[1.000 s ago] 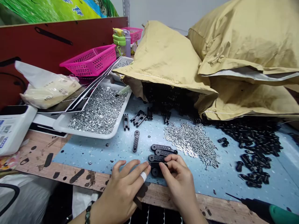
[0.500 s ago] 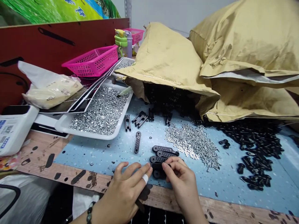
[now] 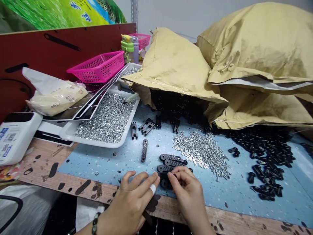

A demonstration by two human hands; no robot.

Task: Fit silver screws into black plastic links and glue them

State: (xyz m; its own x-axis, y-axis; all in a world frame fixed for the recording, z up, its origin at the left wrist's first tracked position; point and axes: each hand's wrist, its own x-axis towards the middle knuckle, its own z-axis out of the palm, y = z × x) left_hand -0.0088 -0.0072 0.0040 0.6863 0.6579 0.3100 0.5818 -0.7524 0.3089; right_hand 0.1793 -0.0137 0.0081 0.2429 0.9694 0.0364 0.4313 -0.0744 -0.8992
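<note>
My left hand lies palm down with its fingers stretched out; the fingertips touch the left ends of the row of black plastic arms. A white band wraps one finger, and the thumb is hidden. Dark scalloped shapes show beside the palm; I cannot tell what they are. Thumb and fingers of my right hand pinch a black plastic arm in the lower part of that row, mostly covered by the fingers. A single lattice-patterned arm lies apart, further back.
Loose silver screws and nuts lie right of centre, black parts further right. A white tray of nuts stands left. Slotted black pieces lie before an open paper sack. A pink basket stands behind.
The view has shifted slightly. Both hands keep nearly the same place; the right hand's pinching fingers have moved a little left along the arm.
</note>
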